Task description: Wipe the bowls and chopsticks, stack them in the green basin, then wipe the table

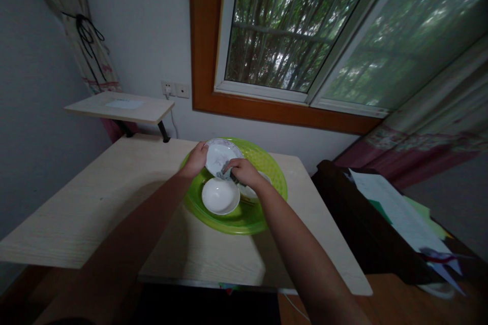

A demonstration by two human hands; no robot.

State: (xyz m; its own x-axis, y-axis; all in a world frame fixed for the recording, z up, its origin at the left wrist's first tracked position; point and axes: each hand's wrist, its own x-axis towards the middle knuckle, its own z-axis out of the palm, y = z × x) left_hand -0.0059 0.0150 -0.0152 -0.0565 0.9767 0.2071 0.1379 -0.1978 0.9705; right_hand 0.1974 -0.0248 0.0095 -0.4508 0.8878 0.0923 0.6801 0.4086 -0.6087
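Note:
A white plate with a faint floral rim (223, 151) is tilted over the far left part of a green plastic basin (278, 177). My left hand (195, 159) grips the plate's left edge. My right hand (244, 170) is closed on a crumpled grey cloth (224, 171), which presses against the plate's lower right surface. Just below the plate, a white bowl (220, 196) sits in the basin. Another white dish (249, 192) lies partly hidden beneath my right wrist.
The basin stands on a light wooden table (145, 183) by the window. A small raised shelf (122, 104) with a paper is at the back left. On the right is a dark brown piece of furniture (339, 203) with papers (396, 213) on it.

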